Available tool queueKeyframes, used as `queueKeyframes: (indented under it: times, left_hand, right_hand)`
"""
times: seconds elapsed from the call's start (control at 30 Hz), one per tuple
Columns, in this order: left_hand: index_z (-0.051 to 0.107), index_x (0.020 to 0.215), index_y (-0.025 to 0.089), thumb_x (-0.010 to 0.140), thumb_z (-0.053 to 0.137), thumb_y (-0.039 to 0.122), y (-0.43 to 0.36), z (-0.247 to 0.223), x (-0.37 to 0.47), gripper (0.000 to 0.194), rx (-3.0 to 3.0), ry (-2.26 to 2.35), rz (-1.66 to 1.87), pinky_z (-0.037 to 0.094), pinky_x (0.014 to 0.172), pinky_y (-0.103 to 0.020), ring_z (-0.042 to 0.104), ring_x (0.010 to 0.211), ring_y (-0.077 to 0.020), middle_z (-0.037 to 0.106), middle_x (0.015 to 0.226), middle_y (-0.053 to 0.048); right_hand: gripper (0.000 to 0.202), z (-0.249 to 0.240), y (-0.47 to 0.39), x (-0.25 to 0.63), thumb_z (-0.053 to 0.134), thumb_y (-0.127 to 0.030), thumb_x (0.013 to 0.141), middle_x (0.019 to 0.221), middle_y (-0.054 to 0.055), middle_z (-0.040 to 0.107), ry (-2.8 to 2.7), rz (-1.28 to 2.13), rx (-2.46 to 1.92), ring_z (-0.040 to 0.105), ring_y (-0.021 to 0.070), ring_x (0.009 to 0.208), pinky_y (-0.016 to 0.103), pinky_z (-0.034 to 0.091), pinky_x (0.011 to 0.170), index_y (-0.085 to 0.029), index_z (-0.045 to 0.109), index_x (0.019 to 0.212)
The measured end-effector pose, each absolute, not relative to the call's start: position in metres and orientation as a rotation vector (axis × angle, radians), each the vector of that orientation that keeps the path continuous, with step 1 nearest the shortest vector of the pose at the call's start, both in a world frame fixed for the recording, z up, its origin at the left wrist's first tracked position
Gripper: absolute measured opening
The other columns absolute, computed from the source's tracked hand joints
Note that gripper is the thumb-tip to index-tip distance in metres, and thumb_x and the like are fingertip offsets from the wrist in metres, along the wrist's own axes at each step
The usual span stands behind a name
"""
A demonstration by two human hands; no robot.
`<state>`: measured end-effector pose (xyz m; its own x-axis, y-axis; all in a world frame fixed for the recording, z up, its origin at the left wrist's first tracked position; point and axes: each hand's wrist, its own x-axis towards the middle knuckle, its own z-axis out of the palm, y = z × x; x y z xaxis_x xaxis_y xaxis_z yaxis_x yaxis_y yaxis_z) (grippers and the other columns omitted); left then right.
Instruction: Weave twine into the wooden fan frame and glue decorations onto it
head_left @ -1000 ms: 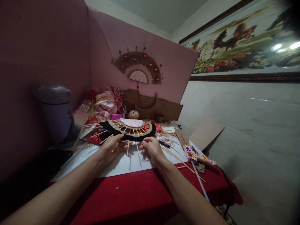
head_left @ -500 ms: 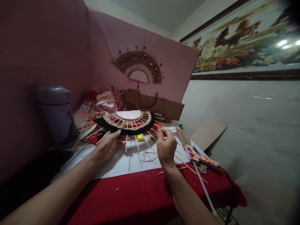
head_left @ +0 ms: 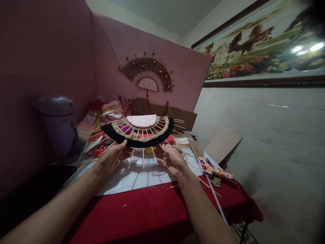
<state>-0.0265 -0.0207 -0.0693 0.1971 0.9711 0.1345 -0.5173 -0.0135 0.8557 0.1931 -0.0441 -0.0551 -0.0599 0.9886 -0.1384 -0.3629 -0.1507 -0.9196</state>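
Note:
A half-round fan frame (head_left: pixel 144 140) of thin sticks is held up above the table, its sticks pointing outward and toward me. It has a black outer band, a braided tan band and a white spotted half-disc (head_left: pixel 142 121) at the centre. My left hand (head_left: pixel 113 156) grips its lower left edge, thumb on the black band. On the lower right, my right hand (head_left: pixel 173 160) holds the edge among the sticks, its fingers partly under the frame.
A flower-patterned glue gun (head_left: pixel 215 169) with a clear glue stick lies at the table's right. Loose sticks, cardboard (head_left: pixel 182 119) and pink cloth (head_left: pixel 111 112) lie behind. A similar fan (head_left: pixel 149 73) hangs on the pink board. A purple container (head_left: pixel 59 127) stands left.
My right hand has opened from a pinch beside the frame and taken its right edge. The fan frame has come slightly closer and turned a little. The view has shifted slightly.

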Motion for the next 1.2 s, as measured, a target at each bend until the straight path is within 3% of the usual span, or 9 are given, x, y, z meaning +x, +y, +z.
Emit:
queueKeyframes:
  times: [0.37, 0.6, 0.87, 1.0, 1.2]
  left_hand:
    - [0.062, 0.095, 0.015, 0.080, 0.061, 0.020, -0.025, -0.069, -0.025, 0.016, 0.969, 0.587, 1.254, 0.051, 0.063, -0.027, 0.065, 0.071, -0.0166, 0.070, 0.088, -0.007]
    - [0.062, 0.097, 0.015, 0.081, 0.059, 0.019, -0.023, -0.070, -0.025, 0.016, 0.976, 0.576, 1.261, 0.051, 0.061, -0.026, 0.065, 0.068, -0.0158, 0.070, 0.089, -0.007]
    - [0.062, 0.096, 0.014, 0.082, 0.057, 0.017, -0.023, -0.069, -0.024, 0.015, 0.955, 0.592, 1.287, 0.052, 0.060, -0.026, 0.065, 0.069, -0.0161, 0.070, 0.088, -0.007]
    - [0.063, 0.094, 0.014, 0.082, 0.057, 0.017, -0.022, -0.070, -0.025, 0.013, 0.954, 0.597, 1.269, 0.052, 0.059, -0.025, 0.065, 0.068, -0.0159, 0.069, 0.085, -0.007]
    - [0.064, 0.091, 0.016, 0.083, 0.056, 0.018, -0.021, -0.071, -0.026, 0.011, 0.939, 0.630, 1.243, 0.052, 0.057, -0.025, 0.063, 0.063, -0.0153, 0.070, 0.080, -0.007]
  right_hand:
    - [0.018, -0.059, -0.044, 0.181, 0.070, -0.029, 0.078, 0.061, 0.000, 0.066, -0.666, 1.561, -0.861, 0.058, 0.0095, 0.053, 0.019, 0.042, 0.049, -0.016, 0.058, 0.076]
    - [0.011, -0.056, -0.046, 0.179, 0.065, -0.023, 0.080, 0.060, 0.000, 0.065, -0.603, 1.529, -0.904, 0.055, 0.0067, 0.048, 0.015, 0.037, 0.043, -0.015, 0.058, 0.076]
    - [0.007, -0.060, -0.046, 0.178, 0.064, -0.017, 0.070, 0.058, -0.001, 0.064, -0.626, 1.494, -0.900, 0.054, 0.0071, 0.047, 0.016, 0.036, 0.043, -0.015, 0.058, 0.073]
    - [0.004, -0.060, -0.046, 0.177, 0.060, -0.016, 0.073, 0.057, -0.001, 0.063, -0.623, 1.477, -0.921, 0.053, 0.0074, 0.047, 0.016, 0.035, 0.042, -0.015, 0.057, 0.070]
    - [0.016, -0.060, -0.047, 0.176, 0.055, -0.025, 0.086, 0.057, 0.000, 0.063, -0.642, 1.508, -0.970, 0.053, 0.0073, 0.046, 0.016, 0.035, 0.041, -0.014, 0.060, 0.074]
